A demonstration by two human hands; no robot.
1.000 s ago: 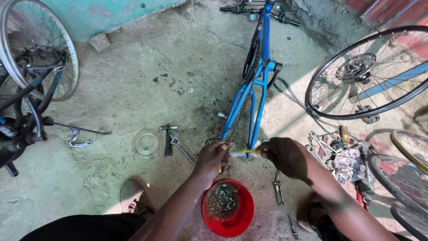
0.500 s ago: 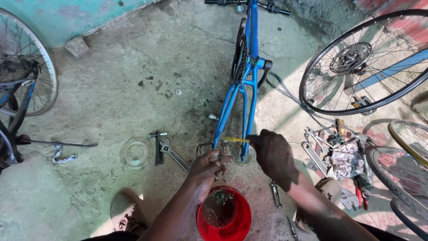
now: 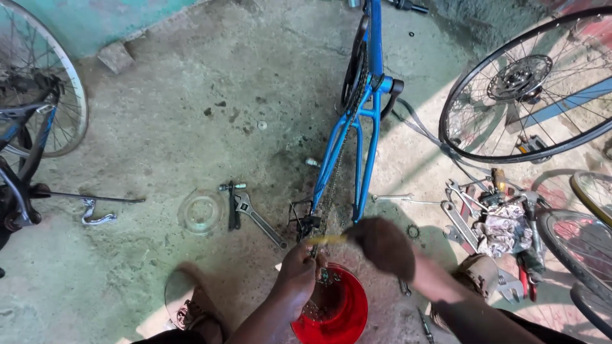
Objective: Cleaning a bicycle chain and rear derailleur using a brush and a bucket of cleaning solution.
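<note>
Our right hand (image 3: 381, 245) closed on yellow brush (image 3: 328, 240), just beyond our left hand (image 3: 299, 271) | left pinches bike chain (image 3: 335, 185) above red bowl (image 3: 333, 310) | risk: chain may slip, blurred right hand moving fast.

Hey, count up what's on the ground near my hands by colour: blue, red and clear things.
Blue: 1, the bike frame
Red: 1, the bowl under the left hand
Clear: 1, the round disc beside the adjustable wrench
Total: 3
</note>
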